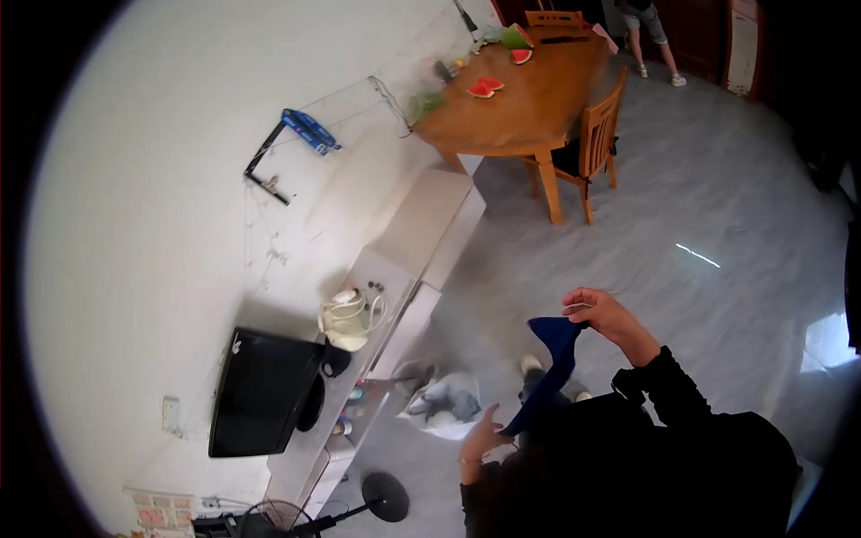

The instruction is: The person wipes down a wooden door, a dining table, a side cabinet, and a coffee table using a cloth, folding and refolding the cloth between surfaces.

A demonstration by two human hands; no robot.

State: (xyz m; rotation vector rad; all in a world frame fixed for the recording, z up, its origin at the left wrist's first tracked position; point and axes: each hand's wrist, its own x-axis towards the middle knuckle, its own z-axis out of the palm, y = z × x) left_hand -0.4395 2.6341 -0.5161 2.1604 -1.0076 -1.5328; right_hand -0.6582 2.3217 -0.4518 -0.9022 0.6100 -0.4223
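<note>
Head view's the only one here, so: your right hand (603,316) has its fingertips pinched on the upper end of that dark blue cloth (558,345), which hangs in the air in front of you, nothing under it but the floor (502,269). Your left hand (484,441) is at the lower end, thumb and fingers looking spread, but honestly I can't tell if it's got hold of any fabric.

That's the weak spot imo. If the left isn't gripping, the whole cloth depends on one small pinch, and a slip there could drop it by your shoes (531,364). The strip also looks bunched between your hands, so pulling it tight could just set the creases in. There's a thin white loop (577,306) at your right fingers too; can't tell if it's part of the cloth, but it could snag.

Watch the white bag (441,408) by the front edge of the cabinet (408,336) as well: it's right near your left hand, so a careless swing or step could catch it.
</note>
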